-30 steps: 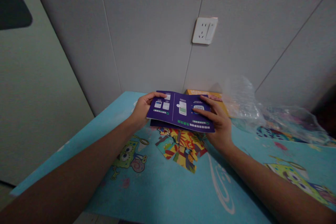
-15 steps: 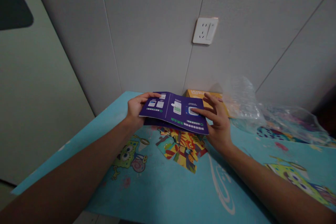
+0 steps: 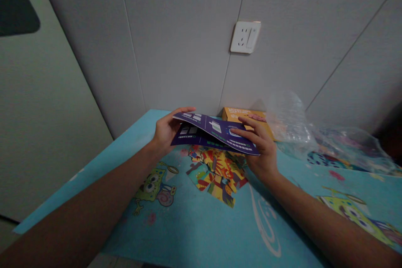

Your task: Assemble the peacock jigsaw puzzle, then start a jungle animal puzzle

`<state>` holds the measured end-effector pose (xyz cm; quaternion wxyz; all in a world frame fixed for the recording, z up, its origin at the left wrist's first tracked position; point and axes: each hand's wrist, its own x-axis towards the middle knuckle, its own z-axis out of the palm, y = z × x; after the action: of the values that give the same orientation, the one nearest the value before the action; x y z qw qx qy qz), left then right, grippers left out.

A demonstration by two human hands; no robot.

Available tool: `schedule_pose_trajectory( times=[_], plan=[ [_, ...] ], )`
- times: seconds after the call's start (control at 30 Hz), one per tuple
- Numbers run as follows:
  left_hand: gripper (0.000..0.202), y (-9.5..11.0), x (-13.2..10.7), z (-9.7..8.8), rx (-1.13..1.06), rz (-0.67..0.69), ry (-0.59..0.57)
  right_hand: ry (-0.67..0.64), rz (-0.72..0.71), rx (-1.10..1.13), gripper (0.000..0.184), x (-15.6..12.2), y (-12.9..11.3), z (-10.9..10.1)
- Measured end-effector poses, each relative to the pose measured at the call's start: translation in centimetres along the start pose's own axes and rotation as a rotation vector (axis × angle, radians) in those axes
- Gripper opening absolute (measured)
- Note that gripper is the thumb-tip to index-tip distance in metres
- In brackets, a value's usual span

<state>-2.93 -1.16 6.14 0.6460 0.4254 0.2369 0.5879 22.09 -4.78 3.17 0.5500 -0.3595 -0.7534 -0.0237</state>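
Note:
A purple booklet (image 3: 216,132) with small white and green pictures hangs just above the far part of the table, its upper sheet lifted off a lower one. My left hand (image 3: 166,132) grips its left edge, thumb on top and fingers beneath. My right hand (image 3: 262,148) holds its right side, fingers lying on the top sheet and thumb under it. Below the booklet lies a bright cartoon print (image 3: 216,171) on the blue tablecloth (image 3: 201,222).
An orange box (image 3: 243,116) sits against the wall behind the booklet. Crumpled clear plastic wrap (image 3: 301,132) spreads along the right back of the table. A white wall socket (image 3: 245,37) is above. The table's left edge runs diagonally beside a pale door.
The booklet's top sheet has tilted flatter and lifted, showing a second purple sheet below. My right hand shifted slightly right along the edge; my left hand stayed on the left edge.

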Motion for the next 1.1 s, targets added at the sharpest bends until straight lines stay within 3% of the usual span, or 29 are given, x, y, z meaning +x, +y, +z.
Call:
schedule_pose_trajectory(
  times=[0.43,0.63,0.77,0.97,1.03,1.1],
  plan=[
    [0.032,-0.1,-0.5,0.6,0.079,0.137,-0.088,-0.018,0.003,0.012,0.038,0.1,-0.5,-0.3],
    [0.037,-0.1,-0.2,0.0,-0.04,0.068,-0.175,-0.047,-0.086,-0.004,0.021,0.1,-0.8,0.1],
    [0.047,-0.6,-0.1,0.2,-0.074,0.061,-0.222,0.026,-0.103,-0.105,0.006,-0.4,-1.3,0.4],
    [0.055,-1.5,0.0,0.4,0.015,0.116,-0.238,0.091,-0.034,-0.153,0.012,-0.8,-2.2,0.5],
    [0.052,-1.8,0.1,0.3,0.073,0.087,-0.221,0.042,-0.077,-0.079,0.012,-0.6,-3.1,0.3],
    [0.043,-2.2,0.1,0.3,0.118,0.057,-0.187,-0.101,-0.178,0.051,0.018,-0.4,-4.2,0.2]
  ],
)
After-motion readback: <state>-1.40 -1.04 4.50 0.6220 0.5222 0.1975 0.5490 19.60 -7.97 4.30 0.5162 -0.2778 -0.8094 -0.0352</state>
